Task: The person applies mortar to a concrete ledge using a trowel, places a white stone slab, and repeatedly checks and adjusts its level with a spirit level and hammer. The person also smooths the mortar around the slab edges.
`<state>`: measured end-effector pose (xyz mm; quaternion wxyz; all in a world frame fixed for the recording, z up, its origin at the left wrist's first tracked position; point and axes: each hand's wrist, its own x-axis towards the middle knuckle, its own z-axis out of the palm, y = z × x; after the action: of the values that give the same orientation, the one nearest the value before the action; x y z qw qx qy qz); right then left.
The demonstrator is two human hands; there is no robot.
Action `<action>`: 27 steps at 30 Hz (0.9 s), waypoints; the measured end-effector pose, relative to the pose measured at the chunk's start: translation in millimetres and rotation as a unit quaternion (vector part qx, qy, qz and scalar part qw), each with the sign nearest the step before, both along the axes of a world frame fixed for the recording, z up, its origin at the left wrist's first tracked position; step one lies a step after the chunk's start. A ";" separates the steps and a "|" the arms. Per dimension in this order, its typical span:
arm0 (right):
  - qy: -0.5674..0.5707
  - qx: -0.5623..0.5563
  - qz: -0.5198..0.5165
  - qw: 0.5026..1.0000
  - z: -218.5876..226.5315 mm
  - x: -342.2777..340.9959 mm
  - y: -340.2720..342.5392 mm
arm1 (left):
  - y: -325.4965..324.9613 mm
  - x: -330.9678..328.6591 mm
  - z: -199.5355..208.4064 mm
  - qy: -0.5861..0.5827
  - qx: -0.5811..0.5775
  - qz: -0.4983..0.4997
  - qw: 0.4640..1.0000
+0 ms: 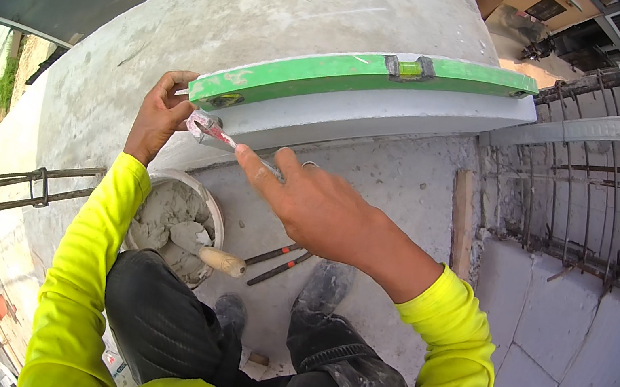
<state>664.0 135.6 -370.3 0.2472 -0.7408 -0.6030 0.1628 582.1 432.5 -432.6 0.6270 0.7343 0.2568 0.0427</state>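
The level ran rightward from the left hand, which gripped its end; the right hand held what seemed a hammer just below.

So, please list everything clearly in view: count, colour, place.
Spirit level: one, green, upper middle
Concrete ledge: one, pale grey, upper middle
Smeared tool: one, pink-white, left of centre
Mortar bucket: one, whitish, left of centre
Trowel: one, tan-handled, in bucket
Tool handles: two, black, beside bucket
Wood strip: one, brown, right of centre
Steel bars: many, brown, left and right
Wall blocks: several, pale, lower right
Floor: one, grey, centre
Left hand: one, bare, level's left end
Right hand: one, bare, centre
Sleeves: two, yellow, lower sides
Trousers: one pair, dark, bottom
Boots: two, dark, below centre
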 end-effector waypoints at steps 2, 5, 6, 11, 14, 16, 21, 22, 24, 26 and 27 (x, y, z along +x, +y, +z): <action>-0.002 0.006 0.003 1.000 -0.3 1.2 0.6 | 2.6 0.7 -2.3 -0.005 0.000 0.001 1.000; 0.006 0.008 0.004 1.000 -1.1 2.0 1.5 | 6.0 1.8 -4.4 -0.017 0.038 -0.025 0.999; 0.006 0.003 0.007 1.000 -1.6 2.0 1.7 | 6.2 1.6 -4.2 -0.021 0.034 -0.031 0.999; 0.019 0.011 0.011 1.000 -8.6 -1.4 -1.5 | 3.2 2.3 1.2 -0.008 0.055 -0.021 0.998; 0.050 0.035 0.013 0.998 -14.2 -10.6 -10.1 | 2.3 0.2 3.7 0.021 0.027 -0.009 0.999; 0.068 0.036 0.011 0.997 -17.6 -18.7 -16.6 | 4.4 0.7 2.6 0.033 0.027 -0.012 0.999; 0.117 0.047 0.000 0.992 -19.9 -35.5 -36.2 | 6.3 -6.8 -4.4 -0.008 0.108 -0.034 0.994; 0.124 0.045 -0.001 0.991 -19.8 -37.1 -38.8 | 6.9 -7.1 -4.8 -0.023 0.109 -0.033 0.993; 0.132 0.047 -0.010 0.990 -19.3 -38.6 -42.5 | 7.4 -7.9 -3.8 -0.061 0.102 -0.031 0.992; 0.135 0.047 -0.015 0.990 -18.7 -38.5 -44.5 | 7.1 -7.3 -1.1 -0.042 0.139 -0.051 0.988; 0.133 0.046 -0.017 0.990 -18.4 -38.0 -45.2 | 7.0 -6.4 0.7 -0.046 0.151 -0.064 0.985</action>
<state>626.0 90.3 -388.8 0.3619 -0.7105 -0.5588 0.2280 575.7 439.4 -432.0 0.5215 0.8327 0.1704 0.0743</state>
